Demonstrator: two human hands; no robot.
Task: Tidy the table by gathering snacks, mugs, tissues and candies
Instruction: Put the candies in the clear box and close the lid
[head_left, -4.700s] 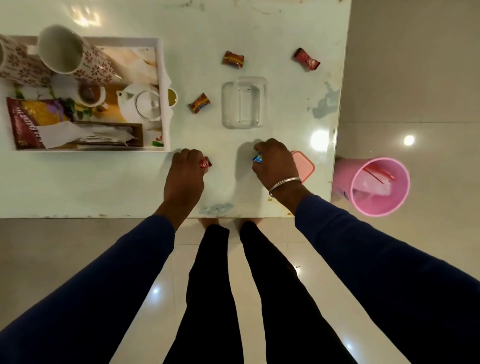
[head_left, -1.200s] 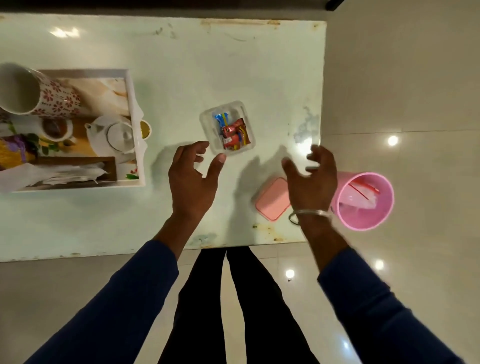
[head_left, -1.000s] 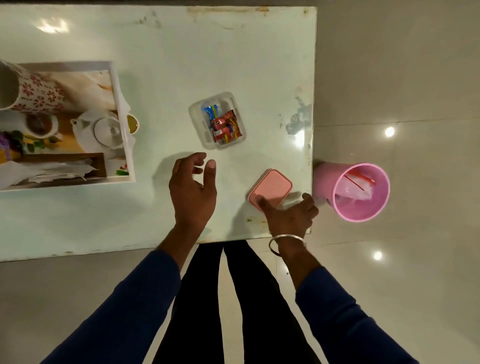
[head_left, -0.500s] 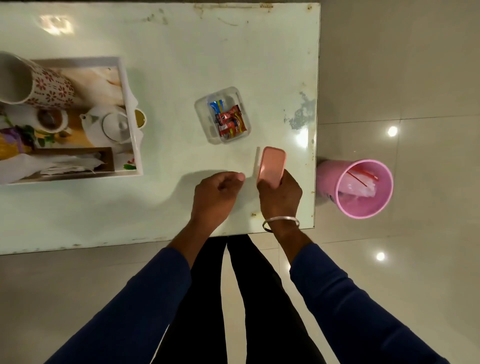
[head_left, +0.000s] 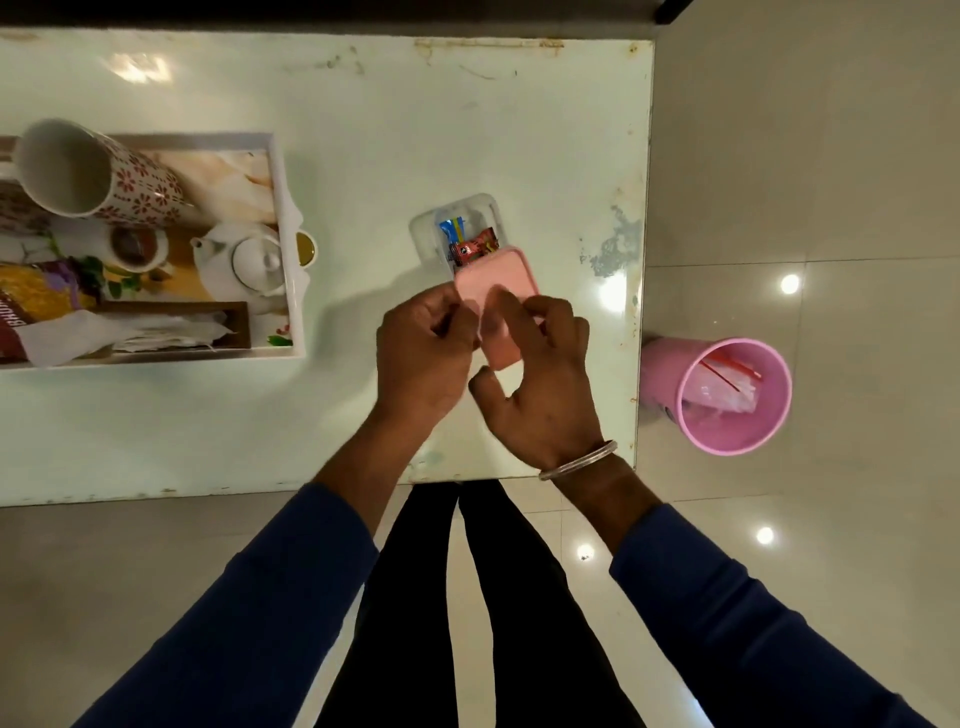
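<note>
A glossy, pale green desk is seen from above, its surface scuffed and rust-flecked along the edges. A small clear plastic box, rectangular with rounded corners, sits on the desk and serves here as the landmark. Inside it lie wrapped candies, crinkly foil in red and blue.

Both hands hold a smooth pink lid, a rounded rectangle, just over the near end of the box, so it covers part of the opening while the far end stays uncovered. The lid's long axis runs from the person toward the far desk edge, leaning slightly right, roughly in line with the box. The left hand curls its fingers around the lid's left edge. The right hand, with a thin metal bangle at the wrist, pinches the lid's right side with bent fingers.

Well to the left of the box, a white rectangular tray holds a floral ceramic mug lying on its side, a snack packet, and crumpled white tissues; a teapot and teacup appear to be part of the tray's printed picture.

Beyond the box, bare desk stretches to the far edge. To the right of the box, a narrow strip of desk ends at the edge; past it, a round pink plastic bin stands on the shiny tiled floor.
</note>
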